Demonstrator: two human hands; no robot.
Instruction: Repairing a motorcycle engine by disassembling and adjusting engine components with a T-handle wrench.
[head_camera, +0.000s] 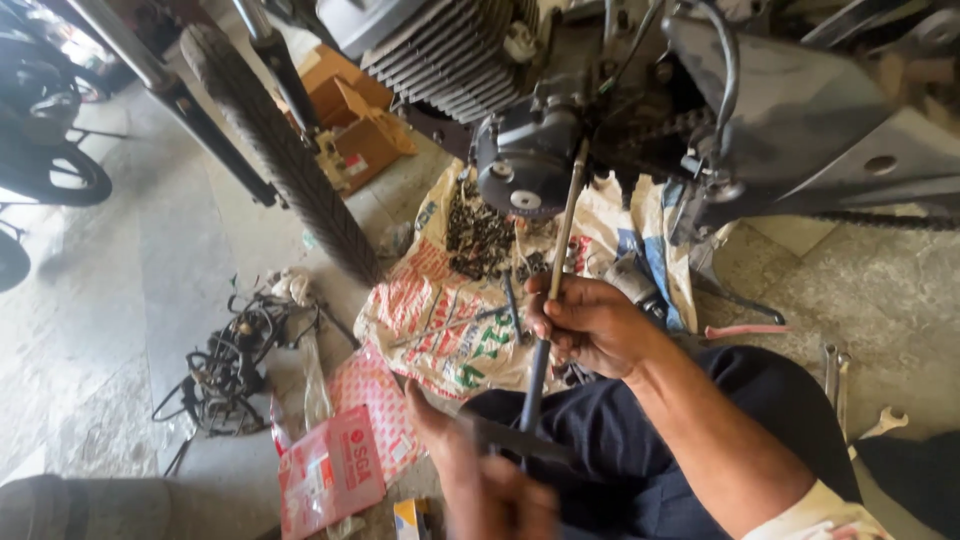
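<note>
Long T-handle wrench (556, 262), stiff, heavy steel, greasy, runs from the near lap to the far engine cover (525, 160). Right hand (590, 325) fingers wrapped mid-shaft; left hand (480, 465) fingers closed on the near crossbar, blurred.

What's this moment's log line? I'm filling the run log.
right hand: grips T-handle wrench shaft | left hand: on crossbar | tip: at engine
</note>
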